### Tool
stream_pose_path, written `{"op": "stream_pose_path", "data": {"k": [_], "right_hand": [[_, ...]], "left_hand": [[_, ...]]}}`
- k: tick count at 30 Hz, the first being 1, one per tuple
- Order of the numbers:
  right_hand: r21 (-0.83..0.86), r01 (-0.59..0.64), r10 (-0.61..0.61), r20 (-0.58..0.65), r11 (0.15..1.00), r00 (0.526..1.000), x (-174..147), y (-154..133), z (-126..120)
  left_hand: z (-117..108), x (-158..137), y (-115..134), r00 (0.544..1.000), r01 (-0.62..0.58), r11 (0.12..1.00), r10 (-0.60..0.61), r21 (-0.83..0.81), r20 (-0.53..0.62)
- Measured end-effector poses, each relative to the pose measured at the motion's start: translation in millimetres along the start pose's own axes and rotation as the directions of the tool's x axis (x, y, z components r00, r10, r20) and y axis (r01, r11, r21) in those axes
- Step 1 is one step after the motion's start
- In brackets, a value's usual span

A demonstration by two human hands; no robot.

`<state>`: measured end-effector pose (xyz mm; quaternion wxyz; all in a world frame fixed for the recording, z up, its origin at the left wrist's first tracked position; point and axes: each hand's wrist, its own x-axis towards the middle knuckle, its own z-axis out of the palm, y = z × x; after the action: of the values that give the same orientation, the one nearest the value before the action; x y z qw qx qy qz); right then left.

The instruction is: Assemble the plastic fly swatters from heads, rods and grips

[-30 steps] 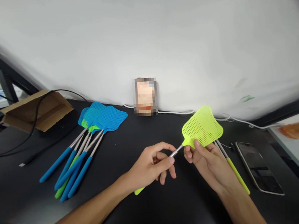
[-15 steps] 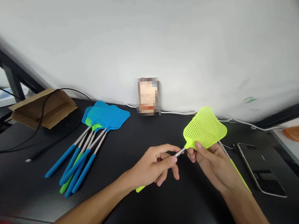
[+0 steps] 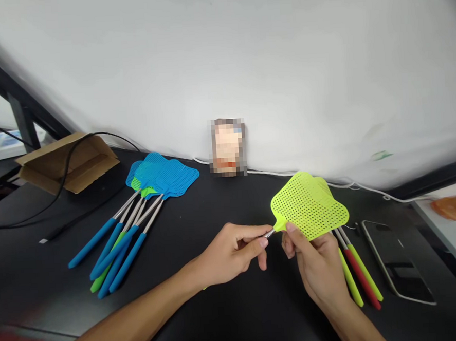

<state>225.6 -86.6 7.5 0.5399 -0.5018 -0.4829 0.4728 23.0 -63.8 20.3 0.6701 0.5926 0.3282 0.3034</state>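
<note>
A yellow-green fly swatter [image 3: 300, 207] with a perforated head is held tilted over the table. My left hand [image 3: 231, 252] is closed, pinching its short metal shaft between thumb and fingers and hiding most of the handle. At the base of the head, my right hand [image 3: 319, 268] grips the lower edge, thumb on the front. Behind it lie swatters with yellow-green handles and one with a red handle [image 3: 362, 278]; their heads are mostly hidden. To the left, several blue swatters [image 3: 180, 177] and a green-handled one [image 3: 99, 281] overlap in a fan, shafts extended.
An open cardboard box [image 3: 69, 165] lies on its side at the back left, with a black cable [image 3: 64, 180] across it. A phone [image 3: 398, 260] lies at the right. A blurred-out upright item [image 3: 227, 147] leans on the white wall, near a white cable [image 3: 270, 172].
The held swatter and my right hand have shifted slightly left and down, uncovering the red and yellow-green handles at the right. My left fingers have drawn in on the shaft.
</note>
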Motion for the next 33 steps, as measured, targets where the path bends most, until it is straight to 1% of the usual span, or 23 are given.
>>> {"op": "stream_pose_path", "data": {"k": [2, 4, 5, 7, 10, 12, 15, 17, 19, 20, 23, 28, 33], "right_hand": [[-0.079, 0.008, -0.010, -0.032, 0.997, 0.999, -2, 3, -1], [-0.093, -0.006, 0.005, -0.013, 0.996, 1.000, -1, 1, -2], [-0.053, -0.010, 0.011, 0.014, 0.999, 1.000, 1, -2, -1], [0.111, -0.012, 0.004, 0.071, 0.994, 0.997, 4, -9, 0], [0.366, -0.038, 0.012, 0.072, 0.930, 0.997, 10, -19, 4], [0.461, -0.099, 0.075, 0.069, 0.882, 0.995, 14, -22, 5], [0.539, -0.235, 0.180, 0.153, 0.809, 0.972, 17, -21, 3], [0.546, -0.298, 0.207, 0.223, 0.783, 0.953, 18, -19, -1], [0.535, -0.309, 0.198, 0.256, 0.786, 0.946, 18, -17, -3], [0.529, -0.297, 0.186, 0.253, 0.795, 0.949, 17, -16, -4], [0.498, -0.244, 0.155, 0.213, 0.832, 0.965, 17, -14, -4], [0.400, -0.197, 0.142, 0.163, 0.895, 0.976, 15, -11, -4], [0.279, -0.067, 0.053, 0.057, 0.958, 0.997, 14, -9, -6]], "left_hand": [[1, 0, 1, 1.000, 0.009, 1.000, -0.009, 0.002, -0.005], [1, 1, 3, 0.999, 0.035, 0.999, -0.035, -0.038, 0.013], [0, 1, 4, 0.999, 0.048, 0.996, -0.046, -0.074, 0.023], [-1, 2, 7, 0.998, 0.062, 0.981, -0.057, -0.182, 0.036], [-4, 2, 6, 0.995, 0.082, 0.917, -0.050, -0.391, 0.092], [-5, 2, 3, 0.983, 0.118, 0.855, -0.028, -0.505, 0.183], [-4, 1, -1, 0.954, 0.187, 0.784, 0.000, -0.591, 0.301], [-2, 1, -3, 0.943, 0.212, 0.767, 0.003, -0.605, 0.333], [1, 0, -3, 0.938, 0.223, 0.771, -0.003, -0.596, 0.347], [2, 0, -3, 0.938, 0.226, 0.777, -0.012, -0.587, 0.346], [3, -1, -3, 0.947, 0.227, 0.801, -0.049, -0.554, 0.318], [1, -3, -3, 0.971, 0.186, 0.840, -0.077, -0.510, 0.228], [1, -3, 1, 0.987, 0.129, 0.901, -0.075, -0.414, 0.145]]}}
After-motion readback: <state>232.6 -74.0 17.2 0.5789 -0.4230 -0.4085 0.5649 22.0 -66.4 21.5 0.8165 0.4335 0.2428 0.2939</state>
